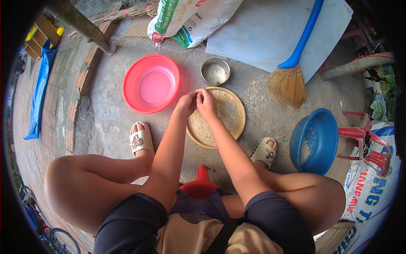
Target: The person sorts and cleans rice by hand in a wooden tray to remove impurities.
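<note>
My left hand (187, 103) and my right hand (206, 104) meet above a round woven tray (243, 122). Fingers on both are curled and pressed close together; whatever they hold is too small or hidden to make out. Pale grain, looking like rice (204, 132), is spread over the tray. Just behind it stands a small metal bowl (207, 65) with more of the grain inside. To the left sits a pink plastic basin (154, 86) with nothing visible in it.
Loose grain is scattered on the concrete floor right of the tray. A blue-handled straw broom (287, 84) lies partly on a grey sheet (245, 46). At right are a blue basin (325, 142) and a red stool (359, 135). Printed sacks (207, 21) stand at the back.
</note>
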### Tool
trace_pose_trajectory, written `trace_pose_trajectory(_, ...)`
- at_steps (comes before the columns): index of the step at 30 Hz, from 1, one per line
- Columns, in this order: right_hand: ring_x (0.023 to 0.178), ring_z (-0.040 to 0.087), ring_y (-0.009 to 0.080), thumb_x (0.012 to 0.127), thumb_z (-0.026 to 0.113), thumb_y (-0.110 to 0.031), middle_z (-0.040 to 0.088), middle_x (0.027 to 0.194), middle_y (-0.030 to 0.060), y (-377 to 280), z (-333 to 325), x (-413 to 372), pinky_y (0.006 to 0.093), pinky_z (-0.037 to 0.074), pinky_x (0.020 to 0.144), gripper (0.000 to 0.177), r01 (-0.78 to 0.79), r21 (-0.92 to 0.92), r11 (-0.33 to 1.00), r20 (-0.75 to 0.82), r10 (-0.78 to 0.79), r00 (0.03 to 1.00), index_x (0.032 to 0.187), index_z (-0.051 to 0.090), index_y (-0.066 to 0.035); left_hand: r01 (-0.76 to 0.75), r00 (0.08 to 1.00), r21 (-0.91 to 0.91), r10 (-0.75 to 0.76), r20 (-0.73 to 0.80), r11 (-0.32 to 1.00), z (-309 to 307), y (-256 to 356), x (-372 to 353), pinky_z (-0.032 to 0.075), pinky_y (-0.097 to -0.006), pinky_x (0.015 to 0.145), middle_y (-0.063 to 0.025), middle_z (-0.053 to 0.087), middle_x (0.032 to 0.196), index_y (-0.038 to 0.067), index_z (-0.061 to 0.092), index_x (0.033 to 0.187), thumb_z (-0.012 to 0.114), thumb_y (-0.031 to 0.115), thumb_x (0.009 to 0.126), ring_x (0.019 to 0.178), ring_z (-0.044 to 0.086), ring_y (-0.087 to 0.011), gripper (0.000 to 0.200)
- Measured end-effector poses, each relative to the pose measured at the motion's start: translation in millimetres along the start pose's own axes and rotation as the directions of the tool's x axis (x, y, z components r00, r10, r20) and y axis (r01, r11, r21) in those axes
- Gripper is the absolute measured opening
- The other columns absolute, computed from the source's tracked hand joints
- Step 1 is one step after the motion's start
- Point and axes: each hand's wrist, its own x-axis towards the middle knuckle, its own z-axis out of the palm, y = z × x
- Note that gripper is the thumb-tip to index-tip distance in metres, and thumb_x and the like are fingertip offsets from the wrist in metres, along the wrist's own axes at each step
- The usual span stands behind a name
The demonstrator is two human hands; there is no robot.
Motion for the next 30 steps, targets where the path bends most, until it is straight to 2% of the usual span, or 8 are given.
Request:
trace_pose_trajectory(5, 0.102, 0.05, 0.0327, 0.082, 0.057, -0.014, 0.054, 0.111, 0.014, 23.1, -25.3, -14.8, 0.04, 0.041, 0.088, 0.023, -0.188, -0.565, 0.804, -0.172, 0.109, 0.979, 0.104, 0.058, -0.006, 0.006, 0.992, -0.077, -0.015, -0.127, 0.997, -11.4, 8.5, 1.2, 0.053, -0.0345, 0.08, -0.014, 0.064, 0.097, 0.0, 0.056, 0.1, 0.036, 0.018, 0.096, 0.088, 0.064, -0.0233, 0.027)
trace_pose_trajectory(8, 0.1, 0.05, 0.0327, 0.084, 0.056, -0.013, 0.053, 0.112, 0.0114, 51.9, -35.8, -35.5, 0.0404, 0.041, 0.087, 0.02, 0.057, -0.522, 0.851, 0.026, -0.051, 0.998, 0.102, 0.058, -0.006, -0.005, 0.99, -0.082, -0.007, -0.14, 0.997, -7.2, 15.9, -4.4, 0.054, -0.0344, 0.078, -0.0143, 0.065, 0.094, -0.001, 0.056, 0.098, 0.036, 0.017, 0.095, 0.084, 0.065, -0.0234, 0.026)
trace_pose_trajectory(13, 0.093, 0.055, 0.0322, 0.084, 0.056, -0.009, 0.058, 0.102, 0.0118, 39.2, -21.5, -30.1, 0.0406, 0.045, 0.079, 0.009, -0.247, -0.363, 0.898, -0.066, 0.24, 0.969, 0.092, 0.06, -0.007, -0.011, 0.992, -0.036, 0.007, -0.126, 0.999, -6.3, 9.1, -2.5, 0.053, -0.0339, 0.077, -0.0144, 0.064, 0.092, -0.001, 0.056, 0.097, 0.037, 0.017, 0.095, 0.085, 0.064, -0.0233, 0.026)
trace_pose_trajectory(18, 0.093, 0.056, 0.0315, 0.084, 0.052, -0.008, 0.058, 0.1, 0.0128, 2.1, 8.1, -17.5, 0.04, 0.045, 0.082, 0.012, 0.089, 0.011, 0.996, 0.002, -0.089, 0.996, 0.093, 0.06, -0.004, -0.026, 0.993, 0.036, 0.03, -0.115, 0.999, -6.1, -4.3, 14.7, 0.053, -0.035, 0.077, -0.0139, 0.064, 0.089, -0.001, 0.056, 0.096, 0.038, 0.018, 0.094, 0.083, 0.063, -0.0239, 0.026)
trace_pose_trajectory(22, 0.097, 0.054, 0.0312, 0.085, 0.051, -0.009, 0.057, 0.104, 0.0124, -1.0, -9.2, -16.2, 0.0392, 0.044, 0.083, 0.013, 0.095, -0.035, 0.995, -0.071, -0.097, 0.993, 0.094, 0.059, -0.004, -0.021, 0.998, -0.07, 0.017, -0.06, 0.997, -0.4, 1.1, 7.6, 0.053, -0.0348, 0.074, -0.0133, 0.064, 0.087, 0.0, 0.057, 0.095, 0.037, 0.019, 0.095, 0.081, 0.063, -0.0236, 0.028)
trace_pose_trajectory(24, 0.102, 0.052, 0.03, 0.085, 0.052, -0.011, 0.056, 0.107, 0.0118, 9.4, -31.9, -20.2, 0.0384, 0.044, 0.085, 0.015, -0.081, -0.429, 0.9, -0.29, -0.052, 0.956, 0.096, 0.059, -0.005, 0.009, 0.995, -0.114, -0.021, -0.102, 0.993, 3.2, 7.0, 1.7, 0.053, -0.0342, 0.073, -0.013, 0.064, 0.086, 0.0, 0.057, 0.094, 0.035, 0.02, 0.095, 0.08, 0.064, -0.023, 0.03)
trace_pose_trajectory(26, 0.105, 0.05, 0.0282, 0.084, 0.054, -0.015, 0.055, 0.105, 0.0109, 36.1, -52.5, -35.4, 0.0382, 0.044, 0.084, 0.016, -0.191, -0.628, 0.755, -0.215, 0.068, 0.974, 0.096, 0.059, -0.006, 0.012, 0.993, -0.086, -0.022, -0.113, 0.996, 3.5, 8.7, -0.2, 0.053, -0.0335, 0.074, -0.013, 0.065, 0.086, 0.0, 0.057, 0.094, 0.034, 0.02, 0.095, 0.079, 0.064, -0.0226, 0.03)
trace_pose_trajectory(30, 0.099, 0.053, 0.0285, 0.082, 0.058, -0.014, 0.056, 0.101, 0.0108, 83.3, -68.6, -41.4, 0.0394, 0.046, 0.08, 0.013, -0.116, -0.474, 0.873, -0.106, 0.074, 0.992, 0.093, 0.059, -0.008, 0.015, 0.991, -0.03, -0.018, -0.131, 0.999, 0.2, 3.9, 1.8, 0.053, -0.033, 0.073, -0.0132, 0.065, 0.086, 0.0, 0.057, 0.094, 0.033, 0.02, 0.095, 0.077, 0.064, -0.0224, 0.03)
